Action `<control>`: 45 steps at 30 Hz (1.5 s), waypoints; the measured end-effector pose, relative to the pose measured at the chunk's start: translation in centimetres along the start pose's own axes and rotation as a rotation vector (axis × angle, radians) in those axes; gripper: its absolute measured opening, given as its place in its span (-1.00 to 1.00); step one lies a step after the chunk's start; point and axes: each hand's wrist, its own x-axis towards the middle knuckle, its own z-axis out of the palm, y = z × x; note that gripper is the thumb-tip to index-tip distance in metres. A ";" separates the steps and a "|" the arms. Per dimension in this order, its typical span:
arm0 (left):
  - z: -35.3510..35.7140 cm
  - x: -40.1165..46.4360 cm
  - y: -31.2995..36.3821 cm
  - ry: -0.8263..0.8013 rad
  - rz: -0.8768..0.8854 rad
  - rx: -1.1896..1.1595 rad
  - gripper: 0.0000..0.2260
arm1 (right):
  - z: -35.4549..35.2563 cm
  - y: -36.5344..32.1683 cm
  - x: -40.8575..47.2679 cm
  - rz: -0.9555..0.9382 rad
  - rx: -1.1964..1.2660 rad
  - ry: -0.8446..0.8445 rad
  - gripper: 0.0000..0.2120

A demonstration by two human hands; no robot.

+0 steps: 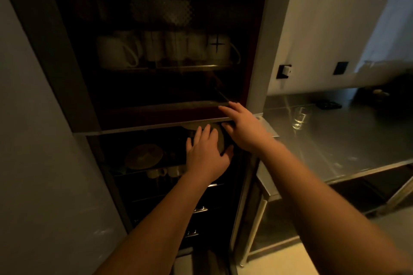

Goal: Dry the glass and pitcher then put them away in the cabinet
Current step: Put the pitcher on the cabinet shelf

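Observation:
A rounded grey pitcher (220,138) sits in the dark cabinet (55,51), just under the metal ledge of the lower compartment. My left hand (204,156) holds it, fingers laid over its side and thumb curled beneath. Most of the pitcher is hidden by the hand and the darkness. My right hand (242,127) reaches over it with straight fingers that touch the cabinet's ledge. A clear stemmed glass (299,118) stands upright on the steel counter (357,140) to the right, apart from both hands.
White mugs (163,51) line an upper shelf. A brown plate (144,156) and small cups (156,172) lie left of my left hand in the lower compartment. A grey panel (33,140) flanks the cabinet's left side. Wall sockets (283,71) sit above the counter.

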 end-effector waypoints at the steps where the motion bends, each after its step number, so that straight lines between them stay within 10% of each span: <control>1: -0.4 -0.1 1.5 -0.012 0.023 -0.016 -0.40 | -1.7 0.7 -0.1 -0.008 -0.026 -0.041 -0.49; 9: 2.0 -3.8 11.1 -0.283 0.113 -0.058 -0.13 | -7.5 8.4 -7.0 0.036 -0.247 -0.378 -0.43; 20: 5.2 -5.9 15.0 -0.384 0.051 -0.033 -0.13 | -5.5 11.9 -12.1 0.032 -0.090 -0.412 -0.44; 45: -2.0 -5.5 3.8 -0.435 0.209 0.059 -0.39 | 0.2 5.8 -8.6 -0.073 0.016 -0.251 -0.59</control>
